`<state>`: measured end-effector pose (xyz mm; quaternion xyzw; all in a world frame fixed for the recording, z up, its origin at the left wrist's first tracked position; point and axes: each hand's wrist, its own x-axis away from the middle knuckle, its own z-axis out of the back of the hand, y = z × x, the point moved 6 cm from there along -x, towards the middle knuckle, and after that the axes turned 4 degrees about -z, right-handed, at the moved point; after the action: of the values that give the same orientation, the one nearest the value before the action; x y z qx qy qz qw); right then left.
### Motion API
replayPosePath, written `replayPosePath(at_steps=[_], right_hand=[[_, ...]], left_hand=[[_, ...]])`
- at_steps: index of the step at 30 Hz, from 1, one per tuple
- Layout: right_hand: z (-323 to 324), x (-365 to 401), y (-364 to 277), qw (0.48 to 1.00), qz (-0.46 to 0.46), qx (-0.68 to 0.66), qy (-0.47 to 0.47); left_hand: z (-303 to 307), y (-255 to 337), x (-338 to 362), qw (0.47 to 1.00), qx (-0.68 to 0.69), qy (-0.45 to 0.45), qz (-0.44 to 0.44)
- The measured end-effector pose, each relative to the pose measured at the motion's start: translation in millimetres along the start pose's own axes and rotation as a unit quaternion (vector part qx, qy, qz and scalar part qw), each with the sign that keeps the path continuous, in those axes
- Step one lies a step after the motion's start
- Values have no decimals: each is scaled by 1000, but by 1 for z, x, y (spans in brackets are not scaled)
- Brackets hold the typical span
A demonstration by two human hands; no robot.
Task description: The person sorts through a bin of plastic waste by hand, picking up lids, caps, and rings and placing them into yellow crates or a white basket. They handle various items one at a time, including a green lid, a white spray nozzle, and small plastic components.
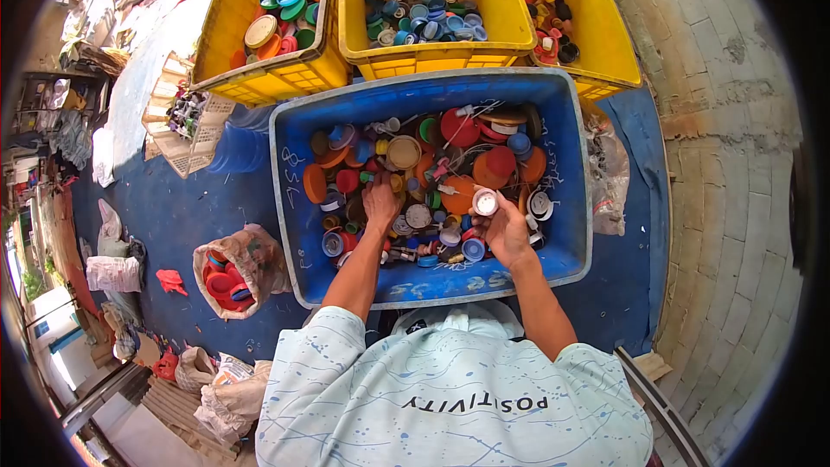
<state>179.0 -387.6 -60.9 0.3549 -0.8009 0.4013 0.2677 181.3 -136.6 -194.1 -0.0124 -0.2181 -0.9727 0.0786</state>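
A large blue crate [432, 294] in front of me holds a jumble of plastic caps and lids in many colours. My left hand [380, 203] dips into the pile left of the middle. Its fingers are bent down among the caps, beside a tan round lid [403, 153], and whatever they pinch is hidden. Above the pile's right side, my right hand [508, 232] grips a small white cap [485, 201] between thumb and fingers, its round face turned up. An orange lid [456, 195] lies just left of that cap.
Three yellow crates stand beyond the blue one: the left [259, 78] with large lids, the middle [437, 56] with mostly blue caps, the right [596, 52] with red and dark pieces. A sack [268, 264] of red lids stands left. A block wall [726, 207] rises right.
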Motion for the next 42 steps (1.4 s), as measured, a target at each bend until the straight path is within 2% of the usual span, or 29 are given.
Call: replayPosePath(at_steps=[6,11,14,16,18,21,23,25,28,34,37,38,42], right_hand=[[-4,15,-6,999,10,16,-30],[2,27,-7,1000,25,13,-1],[2,39,-6,999,33,-11,8],[3,45,-3,999,36,-32,7],[3,48,1,998,42,-46,-1],[-4,55,5,997,50,-65,-5],[-7,59,9,995,59,-84,-9],[-8,68,8,992,70,-99,-16],[-7,78,0,990,74,-110,-38],[14,94,-38,983,114,-136,-46],[38,111,-73,972,149,-173,-59],[48,116,-85,969,145,-194,-48],[109,120,-143,965,191,-175,-32]], left_hand=[[-14,1,-2,998,-54,-21,-4],[2,10,-1,998,-38,-24,40],[15,7,2,965,207,-17,157],[46,30,9,887,422,-16,184],[57,49,17,766,607,-47,207],[84,92,30,625,757,-84,173],[96,117,37,559,805,-118,158],[101,136,41,541,820,-136,126],[107,163,45,516,835,-142,123],[108,229,36,529,824,-173,110],[98,276,23,522,823,-204,97],[94,291,19,539,813,-198,100],[59,355,-8,519,817,-211,133]])
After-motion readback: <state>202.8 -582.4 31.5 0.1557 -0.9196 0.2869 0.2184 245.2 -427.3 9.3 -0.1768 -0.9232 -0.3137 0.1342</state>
